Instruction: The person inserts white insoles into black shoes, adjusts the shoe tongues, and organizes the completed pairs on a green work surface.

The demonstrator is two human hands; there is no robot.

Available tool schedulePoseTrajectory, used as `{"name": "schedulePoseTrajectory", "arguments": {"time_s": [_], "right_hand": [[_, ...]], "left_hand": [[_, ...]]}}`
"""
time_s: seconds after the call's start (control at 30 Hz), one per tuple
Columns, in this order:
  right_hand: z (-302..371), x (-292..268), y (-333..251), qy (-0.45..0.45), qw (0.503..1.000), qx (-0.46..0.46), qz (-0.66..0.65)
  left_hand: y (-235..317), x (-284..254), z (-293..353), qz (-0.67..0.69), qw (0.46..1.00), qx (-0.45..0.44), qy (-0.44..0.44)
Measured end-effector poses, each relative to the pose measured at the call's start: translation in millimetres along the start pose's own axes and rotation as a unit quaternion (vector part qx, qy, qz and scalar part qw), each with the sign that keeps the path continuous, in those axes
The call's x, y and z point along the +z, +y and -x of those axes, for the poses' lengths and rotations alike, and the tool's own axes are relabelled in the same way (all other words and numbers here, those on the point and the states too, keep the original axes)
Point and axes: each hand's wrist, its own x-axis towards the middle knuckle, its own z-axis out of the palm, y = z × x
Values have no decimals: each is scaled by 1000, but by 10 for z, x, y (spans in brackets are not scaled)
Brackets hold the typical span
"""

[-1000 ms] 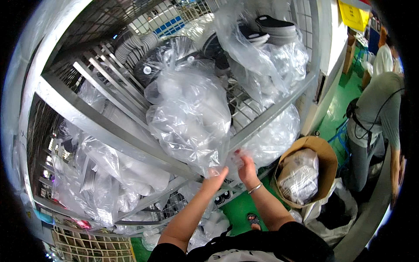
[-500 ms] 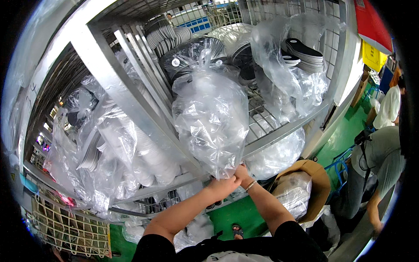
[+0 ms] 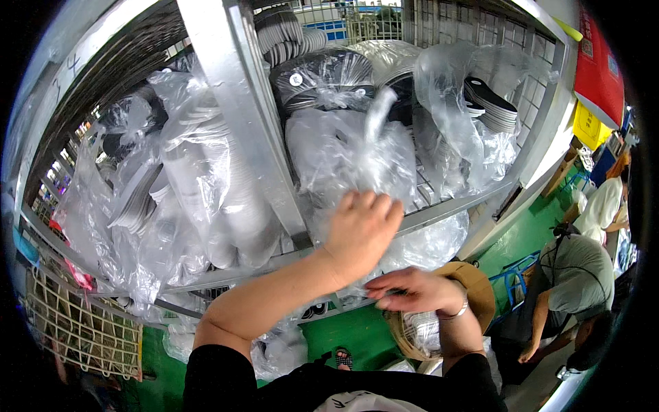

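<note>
On the metal rack's right bay lies a cloudy clear plastic bag (image 3: 336, 147), its twisted neck sticking up. What it holds is hard to make out. My left hand (image 3: 364, 230) presses against the front of this bag with its fingers bent into the plastic; the fingertips are hidden. Lower and to the right, my right hand (image 3: 419, 292) hangs in front of the shelf edge, fingers apart, with nothing in it. Behind the bag sit bagged dark shoe soles (image 3: 322, 75), and to its right another clear bag (image 3: 446, 117) stands beside stacked black-topped soles (image 3: 491, 103).
A metal post (image 3: 240, 103) divides the rack; bags of white soles (image 3: 226, 172) fill its left bay. Below my right hand stands a cardboard box (image 3: 480, 288) with a wrapped bundle. Another person (image 3: 580, 268) bends at the right. A rope net (image 3: 82, 329) hangs lower left.
The bag has moved farther back onto the shelf. My right hand has come off it and dropped to the right; my left hand has risen along its front. The view has shifted slightly.
</note>
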Motion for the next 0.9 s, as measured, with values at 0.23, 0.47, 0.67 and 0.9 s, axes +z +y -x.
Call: {"name": "schedulePoseTrajectory", "arguments": {"time_s": [0.23, 0.47, 0.67, 0.9], "right_hand": [[-710, -586, -499, 539, 761, -201, 300], [-886, -952, -301, 355, 922, -29, 155], [-838, -781, -81, 409, 904, -105, -68], [-594, -821, -185, 358, 920, -157, -24]], "left_hand": [[45, 58, 158, -31, 999, 17, 19], [-141, -224, 263, -110, 990, -77, -32], [-129, -176, 125, -106, 956, -130, -239], [-172, -294, 70, -181, 952, -134, -206]]}}
